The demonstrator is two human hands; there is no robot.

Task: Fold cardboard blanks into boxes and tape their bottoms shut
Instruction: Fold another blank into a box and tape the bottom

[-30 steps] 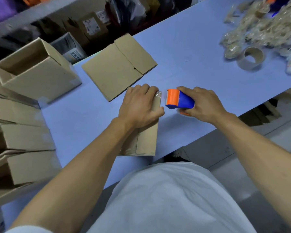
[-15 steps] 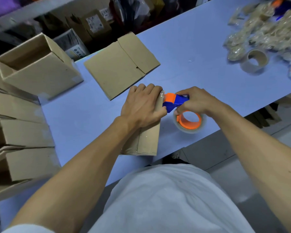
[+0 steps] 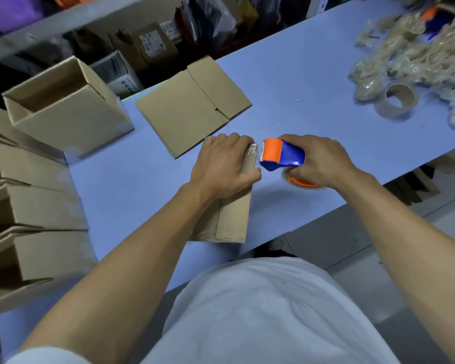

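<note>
Your right hand (image 3: pixel 323 161) has turned the tape gun (image 3: pixel 283 155) back flat. Half a sec ago it was tipped up and you could see the whole orange ring; now only a bit of orange pokes out under your hand. Its orange end sits just beside the box (image 3: pixel 233 214) edge, so I think you're cutting the tape or about to. Your right hand's fingers are wrapped round the blue body.

Your left hand (image 3: pixel 222 164) lies on the box's far end w/ fingers curled over the edge, holding it down on the blue table (image 3: pixel 313 82), near you.

The box is brown cardboard, dull & stiff. The tape on it looks shiny & wrinkly by your fingertips. A flat blank (image 3: pixel 192 106) waits just behind.
</note>
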